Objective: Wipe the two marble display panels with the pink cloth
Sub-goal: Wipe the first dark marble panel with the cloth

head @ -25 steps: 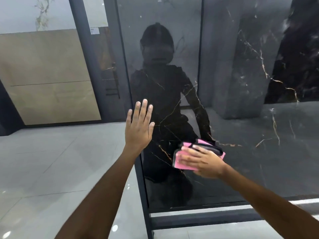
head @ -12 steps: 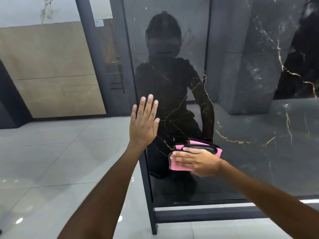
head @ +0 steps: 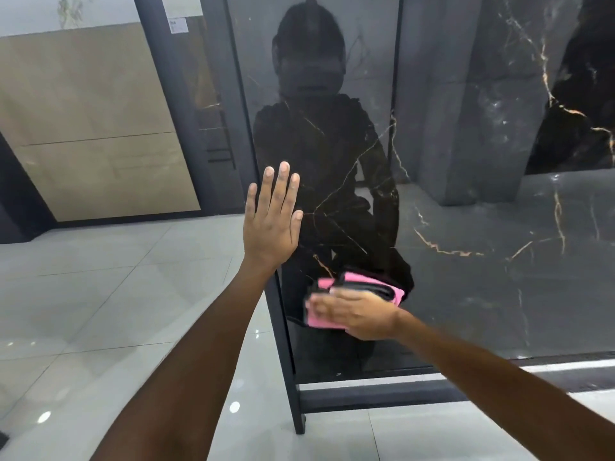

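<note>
Nearest the camera, two bare forearms reach forward over the pale grey glossy floor tiles (head: 100,311). The right hand (head: 356,311) lies flat, fingers straight and close together, pressing the folded pink cloth with dark edging (head: 357,284) against the lower part of the polished black marble display panel with thin gold veins (head: 482,261); motion blur softens the fingertips, so their exact lie cannot be told. The cloth sits low on the panel, near its left edge and above the dark metal frame (head: 286,344) that holds the slab upright on the floor. The left hand (head: 271,224) is raised higher, fingers straight and slightly spread, palm set against the panel's left edge where the frame upright runs. The glossy slab reflects a dark figure of the person and grey columns behind. Farther back on the left stands a large beige stone-look display slab (head: 90,128), with a small white label (head: 174,25) on a dark post beside it.
</note>
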Available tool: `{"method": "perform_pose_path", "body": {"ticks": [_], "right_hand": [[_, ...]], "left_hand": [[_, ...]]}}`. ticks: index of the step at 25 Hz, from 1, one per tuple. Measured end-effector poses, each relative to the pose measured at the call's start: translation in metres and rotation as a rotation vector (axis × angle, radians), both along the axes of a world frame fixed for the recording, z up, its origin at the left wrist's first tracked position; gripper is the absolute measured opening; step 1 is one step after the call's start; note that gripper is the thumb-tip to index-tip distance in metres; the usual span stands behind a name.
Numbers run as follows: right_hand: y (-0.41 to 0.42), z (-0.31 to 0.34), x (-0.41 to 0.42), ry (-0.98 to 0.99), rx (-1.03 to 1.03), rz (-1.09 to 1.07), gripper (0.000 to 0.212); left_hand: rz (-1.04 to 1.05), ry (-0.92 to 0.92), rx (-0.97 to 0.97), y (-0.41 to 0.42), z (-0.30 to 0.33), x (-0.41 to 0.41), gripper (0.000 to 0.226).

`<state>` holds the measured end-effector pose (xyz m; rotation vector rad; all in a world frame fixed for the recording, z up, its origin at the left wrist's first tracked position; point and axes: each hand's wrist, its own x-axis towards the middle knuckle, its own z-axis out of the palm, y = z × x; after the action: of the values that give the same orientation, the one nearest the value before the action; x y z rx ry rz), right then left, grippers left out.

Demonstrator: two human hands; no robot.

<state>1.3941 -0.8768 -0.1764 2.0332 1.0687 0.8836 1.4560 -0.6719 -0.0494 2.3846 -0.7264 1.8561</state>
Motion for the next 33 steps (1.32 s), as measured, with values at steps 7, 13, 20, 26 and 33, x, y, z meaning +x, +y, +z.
{"method": "perform_pose_path", "body": {"ticks": [7,13,20,26,33], "right_hand": [[-0.094,0.106,-0.009,-0.364,0.693,-0.153,0.059],[-0.07,-0.07,-0.016,-0.051,-0.052,-0.061,0.088],[-0.025,-0.05,0.011,-0.216,0.559,-0.002,0.05],[-0.055,-0.1,-0.016,0.124,0.129,0.067,0.064],[0.027,-0.131,0.004,-0.032,0.12,0.026,0.069]], "left_hand": [[-0.031,0.047,0.033,-0.009,-0.036,-0.009,0.054],[0.0,-0.008,0.13,-0.007,-0.089,-0.001,0.049],[-0.01,-0.005,0.069,-0.01,-0.102,0.001,0.049],[-0.004,-0.005,0.112,-0.004,-0.12,-0.001,0.047],[-0.014,-0.041,0.117,-0.002,-0.134,0.005,0.05]]}}
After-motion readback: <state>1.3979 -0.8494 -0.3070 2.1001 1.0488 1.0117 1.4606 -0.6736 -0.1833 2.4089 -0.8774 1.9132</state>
